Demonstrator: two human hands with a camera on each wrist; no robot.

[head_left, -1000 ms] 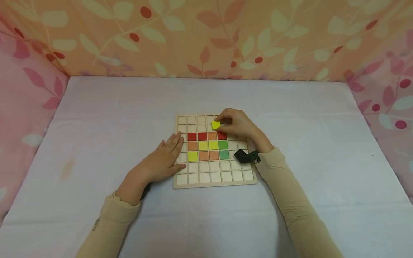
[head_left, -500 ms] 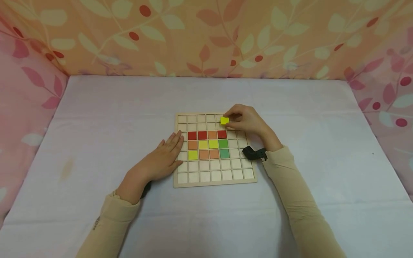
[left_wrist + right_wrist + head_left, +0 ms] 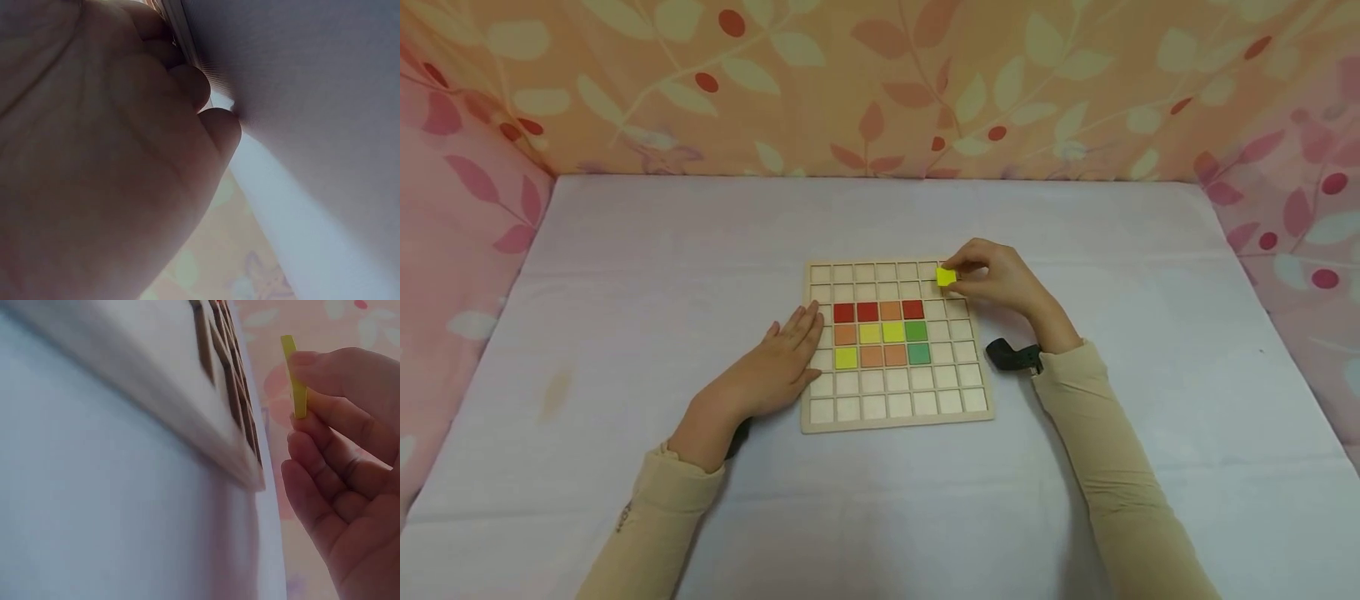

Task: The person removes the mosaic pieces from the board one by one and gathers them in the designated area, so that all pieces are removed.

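Note:
A pale wooden grid board (image 3: 895, 427) lies in the middle of the table, divided into small square cells. My left hand (image 3: 767, 371) rests along its left edge with straight fingers; in the left wrist view the palm (image 3: 106, 156) fills much of the picture. My right hand (image 3: 1003, 279) pinches a thin yellow square tile (image 3: 946, 277) between thumb and fingers over the board's far right corner. The right wrist view shows that yellow tile (image 3: 296, 378) edge-on, held above the board (image 3: 187, 419). Red tiles (image 3: 867, 312), orange, yellow and green tiles (image 3: 916, 331) fill a block of cells.
A white cloth covers the table (image 3: 625, 267), with a faint brownish stain (image 3: 556, 396) at left. Patterned fabric (image 3: 880, 92) stands behind and at both sides. A black wrist camera mount (image 3: 1011, 356) juts from the right sleeve, just beside the board's right edge.
My right hand has moved to the right along the board's far rows, carrying the yellow tile. The left hand stays at the left edge, its thumb drawn slightly back. The laid tiles are unchanged.

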